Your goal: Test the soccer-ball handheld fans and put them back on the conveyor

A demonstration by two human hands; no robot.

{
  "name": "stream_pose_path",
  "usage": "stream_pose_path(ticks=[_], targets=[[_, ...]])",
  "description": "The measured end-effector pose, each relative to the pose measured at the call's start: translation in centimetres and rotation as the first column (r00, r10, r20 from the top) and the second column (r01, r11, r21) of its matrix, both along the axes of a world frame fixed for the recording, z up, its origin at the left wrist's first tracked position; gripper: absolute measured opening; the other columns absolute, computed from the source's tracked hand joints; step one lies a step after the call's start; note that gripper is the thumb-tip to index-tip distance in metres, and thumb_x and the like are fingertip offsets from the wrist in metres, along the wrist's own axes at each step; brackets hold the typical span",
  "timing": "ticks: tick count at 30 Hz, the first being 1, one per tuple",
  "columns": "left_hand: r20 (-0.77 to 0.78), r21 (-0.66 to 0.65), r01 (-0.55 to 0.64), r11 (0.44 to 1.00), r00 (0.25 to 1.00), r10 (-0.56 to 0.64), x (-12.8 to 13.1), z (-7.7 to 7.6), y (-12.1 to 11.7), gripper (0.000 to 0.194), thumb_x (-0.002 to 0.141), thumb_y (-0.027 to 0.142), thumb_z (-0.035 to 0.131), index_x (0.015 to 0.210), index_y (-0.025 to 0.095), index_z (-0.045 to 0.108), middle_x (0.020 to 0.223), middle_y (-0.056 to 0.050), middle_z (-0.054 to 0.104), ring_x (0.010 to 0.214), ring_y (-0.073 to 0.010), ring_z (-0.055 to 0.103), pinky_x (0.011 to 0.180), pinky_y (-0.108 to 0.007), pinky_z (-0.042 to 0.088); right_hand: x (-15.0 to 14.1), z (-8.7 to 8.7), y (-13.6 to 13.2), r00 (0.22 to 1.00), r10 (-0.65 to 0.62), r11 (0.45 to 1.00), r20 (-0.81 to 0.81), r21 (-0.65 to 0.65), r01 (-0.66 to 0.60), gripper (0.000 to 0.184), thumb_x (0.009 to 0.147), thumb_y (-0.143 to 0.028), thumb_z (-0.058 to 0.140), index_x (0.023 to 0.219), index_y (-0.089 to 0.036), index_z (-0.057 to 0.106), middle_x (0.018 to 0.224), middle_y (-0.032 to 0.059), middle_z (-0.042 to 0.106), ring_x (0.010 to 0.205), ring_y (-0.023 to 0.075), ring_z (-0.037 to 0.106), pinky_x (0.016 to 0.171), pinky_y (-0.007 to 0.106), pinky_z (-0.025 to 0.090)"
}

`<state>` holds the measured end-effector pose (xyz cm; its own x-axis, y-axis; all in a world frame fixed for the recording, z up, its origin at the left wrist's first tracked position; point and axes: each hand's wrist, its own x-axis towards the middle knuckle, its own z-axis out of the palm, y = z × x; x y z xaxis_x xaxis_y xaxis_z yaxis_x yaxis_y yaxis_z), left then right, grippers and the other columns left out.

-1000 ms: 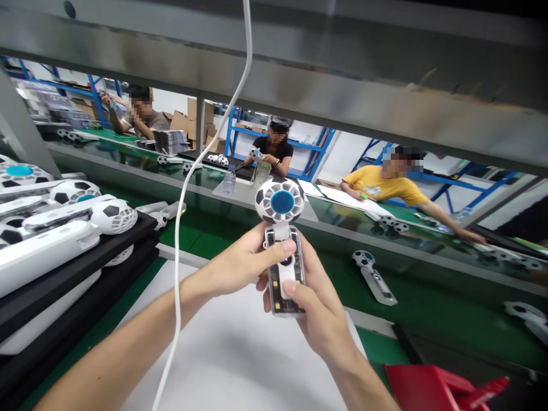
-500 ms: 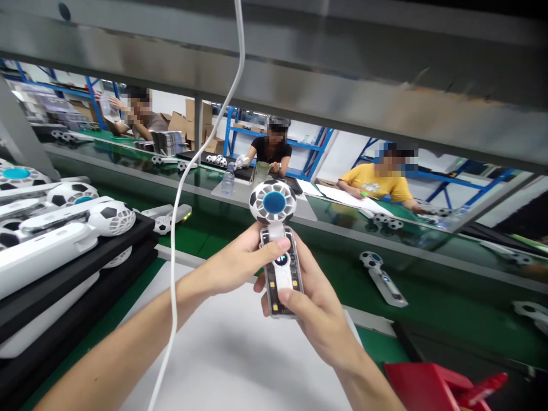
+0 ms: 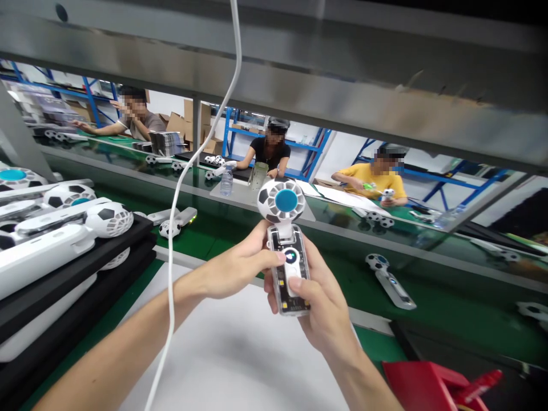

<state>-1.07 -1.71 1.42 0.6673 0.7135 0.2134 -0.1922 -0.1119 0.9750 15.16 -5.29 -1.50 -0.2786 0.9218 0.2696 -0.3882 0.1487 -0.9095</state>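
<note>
Both my hands grip a handheld fan (image 3: 281, 201) with a soccer-ball-patterned head and a blue round centre. Its clear body shows a dark circuit board, several yellow squares and a small lit round display. My left hand (image 3: 244, 260) holds the upper left of the body, thumb beside the display. Around the lower right side wraps my right hand (image 3: 323, 291), its thumb on the white strip below the display. The fan is held upright above a white sheet (image 3: 231, 348). Fingers behind the body are partly hidden.
Stacked black trays (image 3: 128, 251) with white fans stand at left. A white cable (image 3: 172, 251) hangs in front of my left forearm. On the green belt lies another fan (image 3: 391, 282). A red box (image 3: 422, 385) sits front right. Several co-workers sit across the line.
The fan and my hands have shifted slightly right. My left thumb has slid down to the display's edge, and the display shows a different picture. Across the line, co-workers' arms have moved.
</note>
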Motion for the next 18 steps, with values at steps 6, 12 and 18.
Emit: stream_pose_path(ticks=[6, 12, 18], targets=[[-0.001, 0.012, -0.033, 0.999, 0.999, 0.033, 0.1, -0.2, 0.1, 0.029, 0.096, 0.031, 0.05, 0.12, 0.022, 0.038, 0.087, 0.0, 0.058, 0.061, -0.0128, 0.061, 0.06, -0.029, 0.051, 0.0, 0.0, 0.0, 0.999, -0.049, 0.999, 0.009, 0.012, 0.049, 0.068, 0.086, -0.025, 0.062, 0.148, -0.029, 0.035, 0.11, 0.0073, 0.063, 0.073, 0.0181, 0.061, 0.05, 0.029, 0.05], [-0.008, -0.031, -0.09, 0.995, 0.996, 0.09, 1.1, -1.0, -0.2, 0.032, 0.096, 0.04, 0.053, 0.121, 0.023, 0.042, 0.093, 0.0, 0.054, 0.074, -0.0138, 0.058, 0.064, -0.028, 0.053, -0.1, -0.2, 0.0, 0.985, -0.165, 0.986, 0.039, 0.044, 0.163, 0.063, 0.089, -0.03, 0.063, 0.147, -0.031, 0.039, 0.135, 0.0082, 0.055, 0.106, 0.0282, 0.063, 0.079, 0.043, 0.059], [0.182, -0.007, -0.166, 0.986, 0.969, 0.165, 4.2, -3.2, -1.6, 0.046, 0.101, 0.047, 0.043, 0.14, 0.023, 0.033, 0.138, -0.011, 0.048, 0.127, -0.0229, 0.049, 0.101, -0.035, 0.046, -0.6, -1.2, 0.3, 0.761, -0.636, 0.745, 0.129, 0.361, 0.562, 0.039, 0.099, -0.043, 0.053, 0.135, -0.027, 0.053, 0.135, 0.0058, 0.058, 0.127, 0.0246, 0.053, 0.108, 0.041, 0.044]])
